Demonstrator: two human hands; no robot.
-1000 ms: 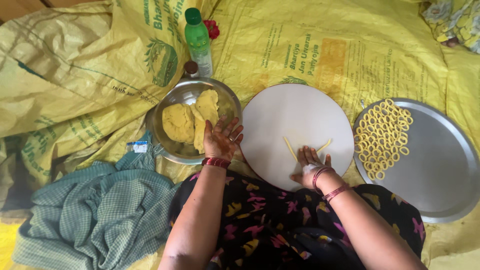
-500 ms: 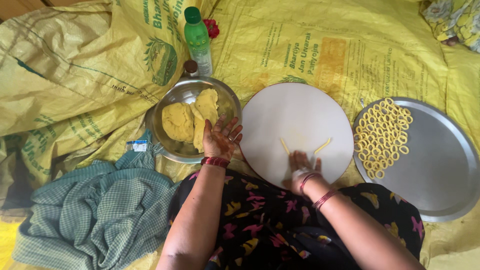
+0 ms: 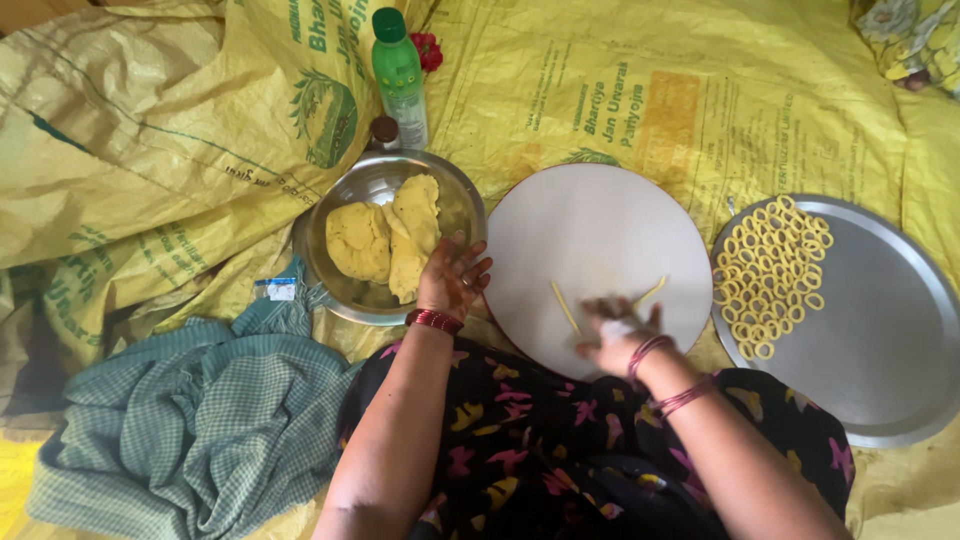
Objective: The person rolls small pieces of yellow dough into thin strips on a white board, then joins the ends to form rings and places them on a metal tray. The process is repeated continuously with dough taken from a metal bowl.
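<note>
While the right hand (image 3: 618, 332) is resting blurred on the white round board (image 3: 600, 230), grip unclear, beside thin dough strips (image 3: 564, 306), left hand (image 3: 452, 278) is spreading open-fingered over the steel bowl (image 3: 340, 290) of yellow dough (image 3: 385, 240).

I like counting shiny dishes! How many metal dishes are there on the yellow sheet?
2. A steel bowl holding yellow dough sits by the left hand. A wide steel plate with dough rings lies right of the white round board, beyond the right hand.

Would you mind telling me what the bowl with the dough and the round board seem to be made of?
The bowl looks like polished steel: silvery, with bright reflections on its wall. The round board is matte and off-white with no shine; probably plastic or painted wood, but the look leaves that open. The dough appears soft, yellow and dull.
</note>
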